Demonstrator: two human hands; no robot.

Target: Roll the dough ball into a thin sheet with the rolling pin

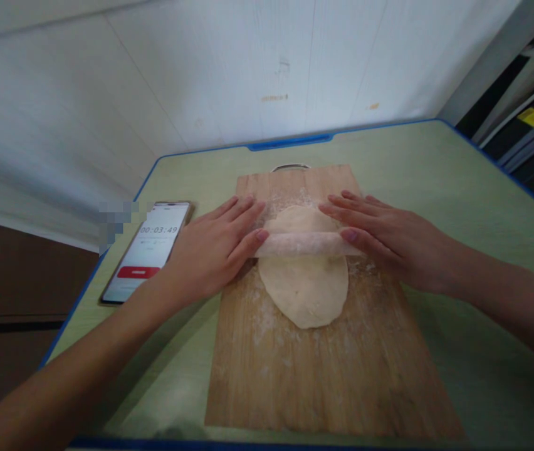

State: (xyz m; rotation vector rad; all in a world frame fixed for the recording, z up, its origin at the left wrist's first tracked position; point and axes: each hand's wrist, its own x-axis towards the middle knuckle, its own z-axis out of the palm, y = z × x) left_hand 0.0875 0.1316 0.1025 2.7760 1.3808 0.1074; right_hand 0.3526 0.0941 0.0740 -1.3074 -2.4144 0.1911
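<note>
A pale rolling pin (305,244) lies crosswise over a flattened oval of dough (305,288), which shows both in front of it and behind it. The dough rests on a flour-dusted wooden board (323,388). Over the pin's left end my left hand (222,241) lies flat, its fingers stretched forward and its thumb along the pin. My right hand (380,235) rests on the other end in the same way, fingers extended past the pin. Both hands touch the pin without wrapping round it, and they hide its ends.
A phone (128,291) displaying a running timer lies left of my left hand. The board, with a metal handle (291,167) at its far end, sits on a green, blue-edged table (436,163). A white wall (248,75) stands behind; dark shelving is at the right.
</note>
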